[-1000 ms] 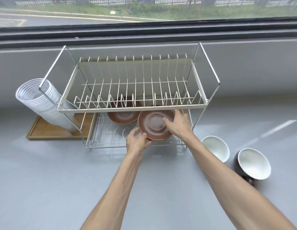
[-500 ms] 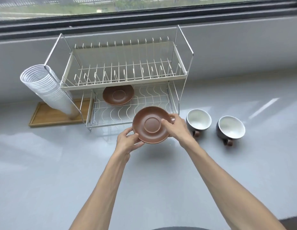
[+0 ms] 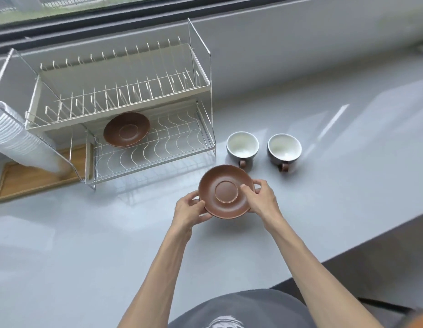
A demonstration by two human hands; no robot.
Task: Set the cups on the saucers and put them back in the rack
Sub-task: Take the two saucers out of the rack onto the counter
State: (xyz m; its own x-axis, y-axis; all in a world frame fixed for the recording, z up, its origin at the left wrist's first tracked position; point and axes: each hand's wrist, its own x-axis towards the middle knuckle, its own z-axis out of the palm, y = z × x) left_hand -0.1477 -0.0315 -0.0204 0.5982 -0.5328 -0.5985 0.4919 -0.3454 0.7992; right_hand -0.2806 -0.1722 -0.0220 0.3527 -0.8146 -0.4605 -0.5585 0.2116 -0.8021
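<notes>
A brown saucer [image 3: 225, 191] hangs just above the grey counter, in front of the rack's right end. My left hand [image 3: 190, 209] grips its left rim and my right hand [image 3: 261, 200] grips its right rim. A second brown saucer [image 3: 127, 133] rests on the lower shelf of the two-tier wire rack [image 3: 120, 110]. Two dark cups with white insides stand upright on the counter right of the rack, the nearer cup [image 3: 242, 147] just behind the held saucer and the other cup [image 3: 284, 149] further right. Both cup handles point toward me.
A stack of clear plastic cups [image 3: 21, 143] leans on a wooden tray [image 3: 37, 181] left of the rack. The grey counter [image 3: 87, 245] spreads out in front of me; its front edge runs diagonally at the right. A wall and window sill rise behind the rack.
Both hands have drawn the saucer out of the rack's lower shelf and brought it toward me and to the right, low over the counter in front of the cups.
</notes>
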